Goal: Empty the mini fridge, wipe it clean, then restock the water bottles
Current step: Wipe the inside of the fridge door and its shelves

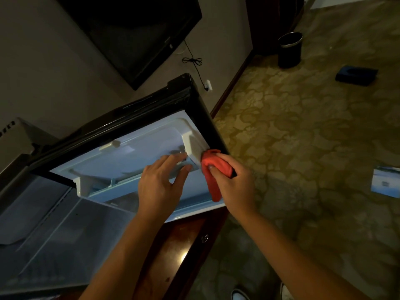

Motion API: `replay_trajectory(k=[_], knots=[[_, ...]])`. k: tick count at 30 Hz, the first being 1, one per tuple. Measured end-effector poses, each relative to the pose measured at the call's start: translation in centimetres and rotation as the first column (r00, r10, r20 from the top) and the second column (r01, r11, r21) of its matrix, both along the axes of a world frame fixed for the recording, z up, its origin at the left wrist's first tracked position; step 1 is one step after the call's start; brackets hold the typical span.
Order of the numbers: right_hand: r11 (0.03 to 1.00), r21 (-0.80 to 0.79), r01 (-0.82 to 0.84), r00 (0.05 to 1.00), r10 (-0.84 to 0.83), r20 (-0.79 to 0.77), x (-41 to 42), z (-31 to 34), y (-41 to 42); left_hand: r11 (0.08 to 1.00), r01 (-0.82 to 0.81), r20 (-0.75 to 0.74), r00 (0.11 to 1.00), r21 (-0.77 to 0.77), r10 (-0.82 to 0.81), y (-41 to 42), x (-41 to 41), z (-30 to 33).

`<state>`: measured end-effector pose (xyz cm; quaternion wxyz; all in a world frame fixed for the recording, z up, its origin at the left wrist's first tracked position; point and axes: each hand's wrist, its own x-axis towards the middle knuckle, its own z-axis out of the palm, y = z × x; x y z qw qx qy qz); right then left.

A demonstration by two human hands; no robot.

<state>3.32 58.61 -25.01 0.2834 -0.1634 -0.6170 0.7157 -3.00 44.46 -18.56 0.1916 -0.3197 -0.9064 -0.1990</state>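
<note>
Right hand (232, 180) presses red cloth (211, 169) against fridge door (134, 156) shelf.

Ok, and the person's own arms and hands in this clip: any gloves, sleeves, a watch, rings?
Both are bare. The left hand and right hand wear no gloves, and no rings or watch show. Both forearms are uncovered as far as the bottom edge of the picture, so no sleeve is in view. Fingernails look short and unpainted, though the light is dim.

Head view looks steeply down, close above fridge door (138, 152)
</note>
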Motion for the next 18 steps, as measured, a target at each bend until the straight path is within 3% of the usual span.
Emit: replay_trajectory(k=[3,6,9,15,18], knots=[[0.998,-0.063,-0.012,0.992,0.02,0.125,0.0,-3.5,-0.2,1.0,0.002,0.009,1.0,0.002,-0.002,-0.1,-0.2,-0.2],[0.943,-0.329,-0.046,0.963,0.129,0.234,-0.2,-7.4,0.2,1.0,0.0,0.008,1.0,0.016,0.0,0.0,-0.4,-0.3],[0.966,-0.252,-0.056,0.927,0.144,0.347,0.1,-11.0,0.3,1.0,0.024,0.003,1.0,0.016,-0.024,-0.1,-0.2,-0.3],[0.959,-0.282,0.002,0.875,0.135,0.466,0.0,-14.3,0.2,1.0,0.028,-0.001,1.0,0.015,-0.028,-0.2,-0.2,-0.4],[0.964,-0.256,-0.072,0.853,0.193,0.484,-0.5,-14.8,0.5,1.0,0.011,0.024,1.0,0.015,-0.011,0.1,-0.4,-0.3]])
